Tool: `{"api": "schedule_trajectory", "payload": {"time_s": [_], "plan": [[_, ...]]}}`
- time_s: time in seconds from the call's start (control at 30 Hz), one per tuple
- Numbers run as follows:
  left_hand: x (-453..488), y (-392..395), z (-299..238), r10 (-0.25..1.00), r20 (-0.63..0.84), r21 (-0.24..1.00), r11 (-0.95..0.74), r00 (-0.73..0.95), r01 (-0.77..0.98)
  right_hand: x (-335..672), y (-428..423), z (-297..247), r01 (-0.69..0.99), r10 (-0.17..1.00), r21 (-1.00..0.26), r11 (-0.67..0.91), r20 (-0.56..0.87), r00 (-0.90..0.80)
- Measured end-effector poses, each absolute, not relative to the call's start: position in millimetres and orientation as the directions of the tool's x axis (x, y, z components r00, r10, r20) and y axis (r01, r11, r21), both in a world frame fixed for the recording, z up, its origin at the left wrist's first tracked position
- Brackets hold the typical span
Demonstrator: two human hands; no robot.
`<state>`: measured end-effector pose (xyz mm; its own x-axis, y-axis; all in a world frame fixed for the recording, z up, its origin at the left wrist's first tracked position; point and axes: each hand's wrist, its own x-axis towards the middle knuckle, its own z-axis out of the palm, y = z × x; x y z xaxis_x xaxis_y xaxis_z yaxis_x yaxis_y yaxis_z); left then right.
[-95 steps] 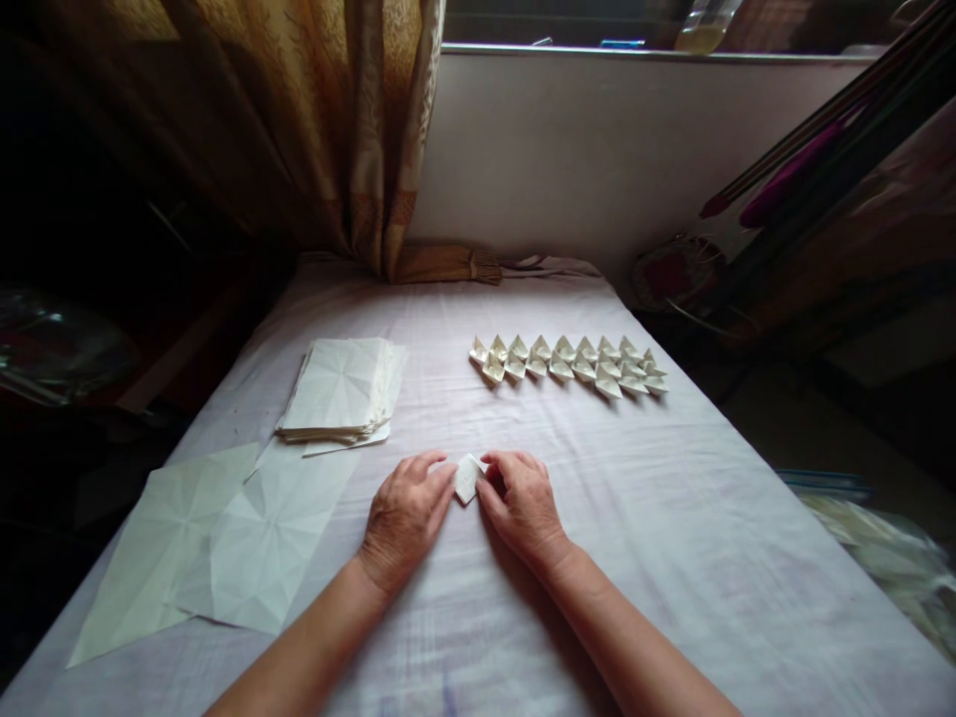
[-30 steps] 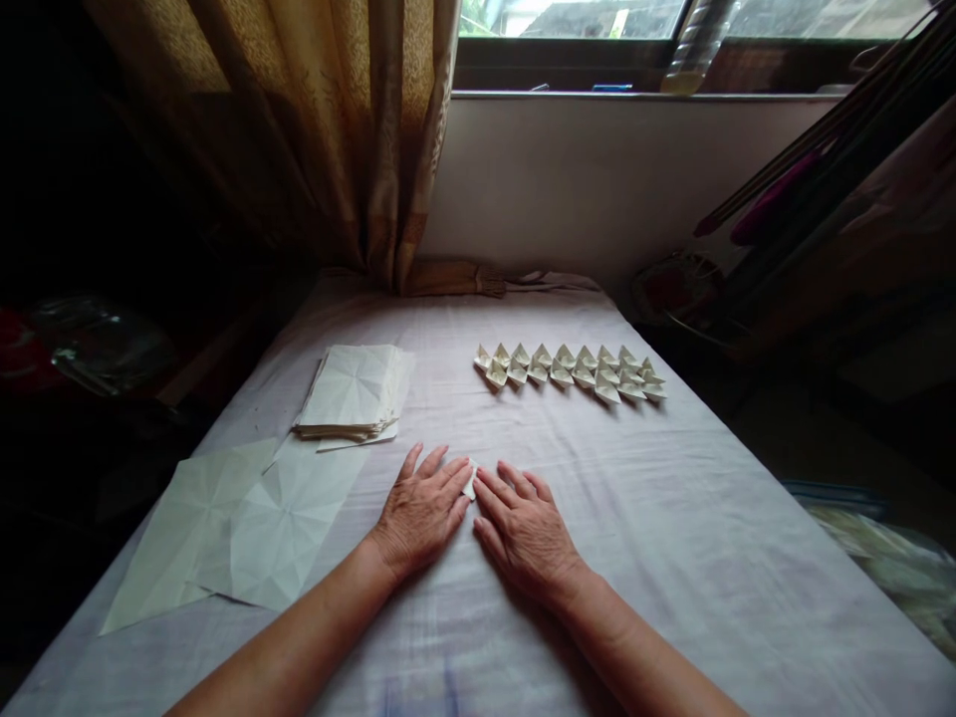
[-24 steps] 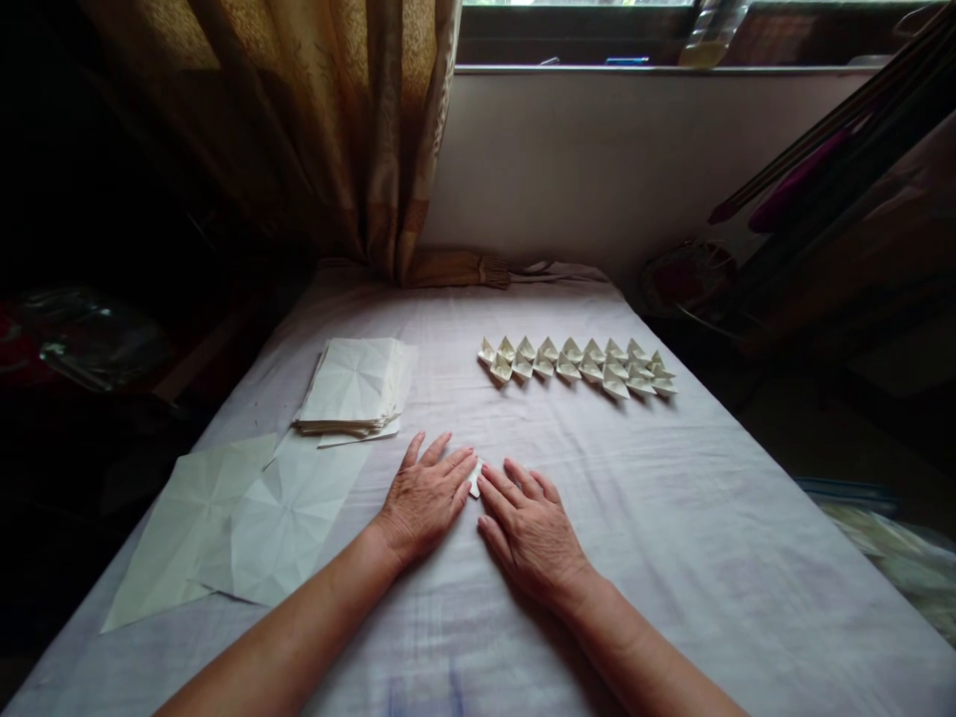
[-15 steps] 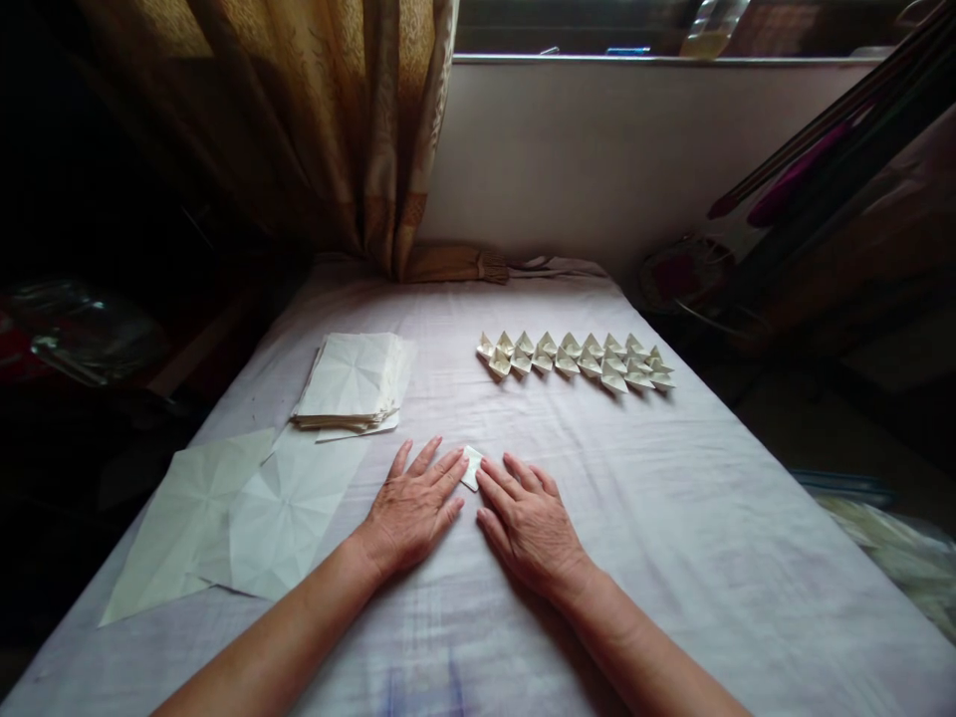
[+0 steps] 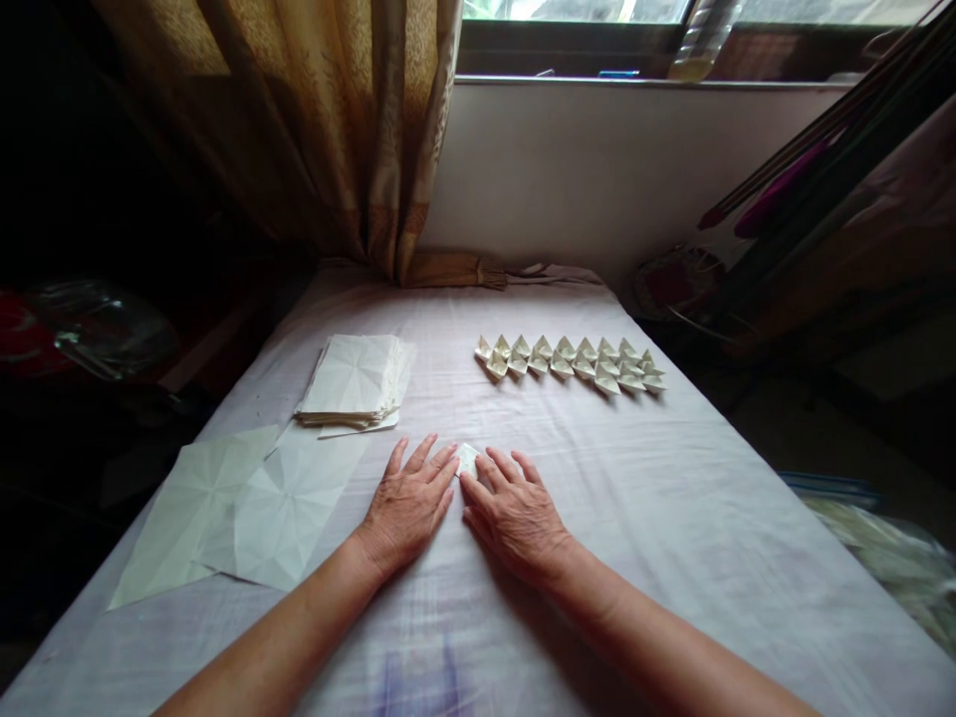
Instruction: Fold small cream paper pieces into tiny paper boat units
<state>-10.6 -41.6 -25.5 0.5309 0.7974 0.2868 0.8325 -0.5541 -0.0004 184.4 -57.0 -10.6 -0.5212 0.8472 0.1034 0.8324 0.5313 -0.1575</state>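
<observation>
A small folded piece of white paper (image 5: 467, 459) lies flat on the cloth-covered table (image 5: 672, 518), between my two hands. My left hand (image 5: 410, 503) rests palm down with fingers spread, its index fingertip at the paper's left edge. From the other side my right hand (image 5: 515, 508) lies over the paper's lower right part, fingers stretched out and pressing on it. Part of the paper is hidden under the right fingers.
A stack of creased paper sheets (image 5: 351, 373) sits at the back left. Two loose creased sheets (image 5: 280, 518) overlap nearer to me. Folded paper pieces with pointed tips (image 5: 564, 358) stand in rows at the back right. A brown curtain (image 5: 358, 129) hangs behind.
My right hand has moved slightly left and now covers more of the folded paper. The left hand has stayed nearly in place. The view has tilted up a little.
</observation>
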Motion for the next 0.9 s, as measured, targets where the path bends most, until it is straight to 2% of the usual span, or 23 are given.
{"api": "schedule_trajectory", "payload": {"time_s": [0.27,0.9], "plan": [[-13.5,-48.3,-25.5,0.794,0.322,0.005,-0.547,0.516,0.837,197.4,-56.8,-14.8,0.813,0.829,-0.166,0.558,0.087,-0.552],[-14.8,-49.8,-20.1,0.728,0.317,0.056,-0.654,0.608,0.754,210.6,-54.8,-22.7,0.778,0.838,-0.326,0.538,0.099,-0.537]]}}
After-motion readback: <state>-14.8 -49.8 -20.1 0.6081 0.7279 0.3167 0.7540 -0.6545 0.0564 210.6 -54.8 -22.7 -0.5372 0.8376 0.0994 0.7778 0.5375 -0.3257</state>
